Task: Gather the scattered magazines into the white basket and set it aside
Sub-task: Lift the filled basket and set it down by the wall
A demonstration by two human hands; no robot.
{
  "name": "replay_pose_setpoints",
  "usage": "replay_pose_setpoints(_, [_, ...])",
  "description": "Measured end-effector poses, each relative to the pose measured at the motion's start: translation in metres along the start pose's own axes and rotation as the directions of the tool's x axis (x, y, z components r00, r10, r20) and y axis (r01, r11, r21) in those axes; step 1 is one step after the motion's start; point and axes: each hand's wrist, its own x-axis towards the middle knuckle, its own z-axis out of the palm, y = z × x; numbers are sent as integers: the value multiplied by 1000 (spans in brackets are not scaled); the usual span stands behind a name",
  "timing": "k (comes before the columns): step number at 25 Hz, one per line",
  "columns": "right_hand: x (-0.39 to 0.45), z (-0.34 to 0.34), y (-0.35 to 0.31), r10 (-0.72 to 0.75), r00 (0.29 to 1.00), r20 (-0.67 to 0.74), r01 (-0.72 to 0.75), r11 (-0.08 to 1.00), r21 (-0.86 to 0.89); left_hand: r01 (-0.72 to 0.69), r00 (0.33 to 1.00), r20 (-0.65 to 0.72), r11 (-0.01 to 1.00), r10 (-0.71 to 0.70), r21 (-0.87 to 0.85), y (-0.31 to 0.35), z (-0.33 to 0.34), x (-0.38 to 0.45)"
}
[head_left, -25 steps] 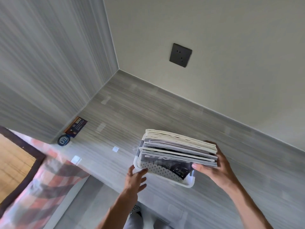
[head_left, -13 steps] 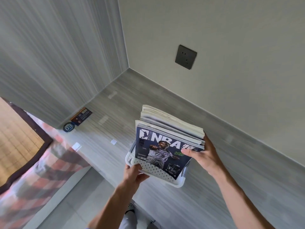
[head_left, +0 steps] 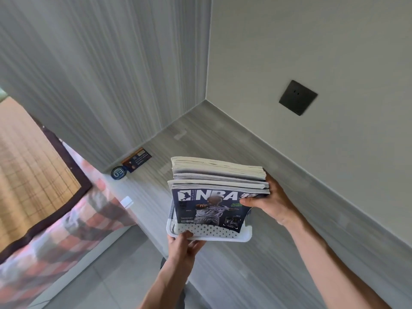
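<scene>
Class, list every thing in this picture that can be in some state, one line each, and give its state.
magazines: stacked, standing in the basket, gripped at the right edge.
white basket: loaded, held at its near rim.
left hand: closed on the basket rim.
right hand: closed on the magazines.
wall socket: nothing plugged in.
card: lying flat on the counter.

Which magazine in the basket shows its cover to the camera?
The NBA magazine, nearest the person; the others behind it show only page edges.

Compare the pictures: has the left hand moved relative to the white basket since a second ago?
Yes. The left hand has closed in: earlier it hovered open just off the white basket, and now its fingers grip the near-left rim.
</scene>
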Motion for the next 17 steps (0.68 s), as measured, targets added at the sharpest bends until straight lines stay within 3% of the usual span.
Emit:
replay_pose_setpoints(11, [153,101,-98,46,989,137,-45,999,-13,-67,994,-104,962,40,-266,141,14,49])
replay_pose_setpoints(17, [217,155,-136,47,979,200,-38,998,-51,-110,986,-166,864,32,-491,185,22,70])
